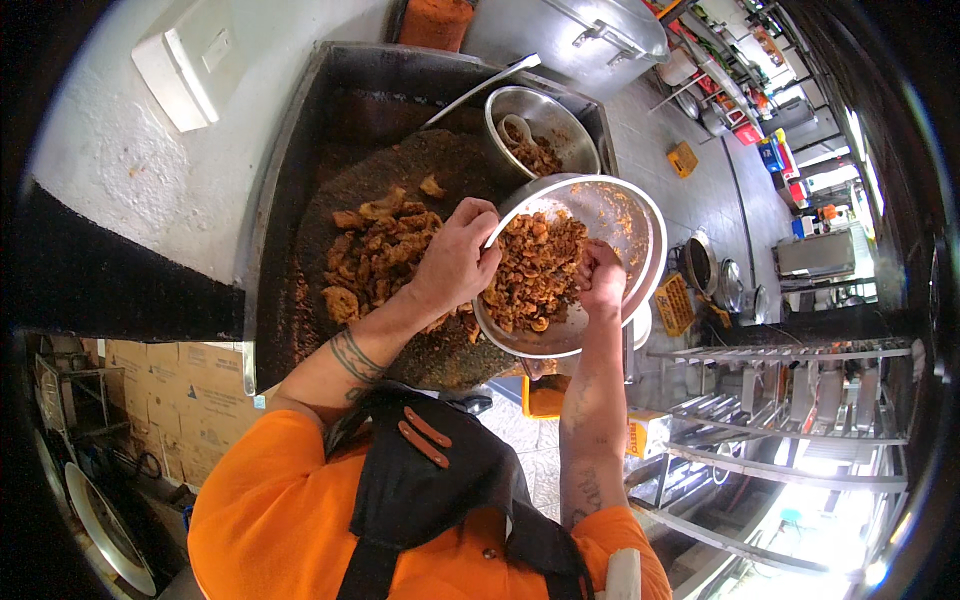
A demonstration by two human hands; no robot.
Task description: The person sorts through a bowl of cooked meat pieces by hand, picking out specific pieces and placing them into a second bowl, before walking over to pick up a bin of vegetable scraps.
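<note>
My left hand point(466, 256) grips the near-left rim of a large metal bowl point(634, 206), which is tilted towards me. Small browned, chopped fried pieces point(536, 262) fill much of it, and crumbs stick to its far wall. Inside the bowl my right hand point(602, 276) is at the right edge of these pieces, fingers curled; whether they hold any is hidden. Larger fried chunks point(386, 232) are heaped on a dark round block point(420, 161), partly behind my left forearm. Behind the large bowl, a smaller metal bowl point(551, 112) contains chopped pieces and a ladle-like utensil point(517, 131).
A raised dark metal surround point(281, 172) encloses the block. A long metal utensil point(480, 90) leans across its back edge, near a big lidded metal container point(559, 45). Yellow crates point(673, 304) and pans stand on the floor to the right, beyond metal racks point(780, 472).
</note>
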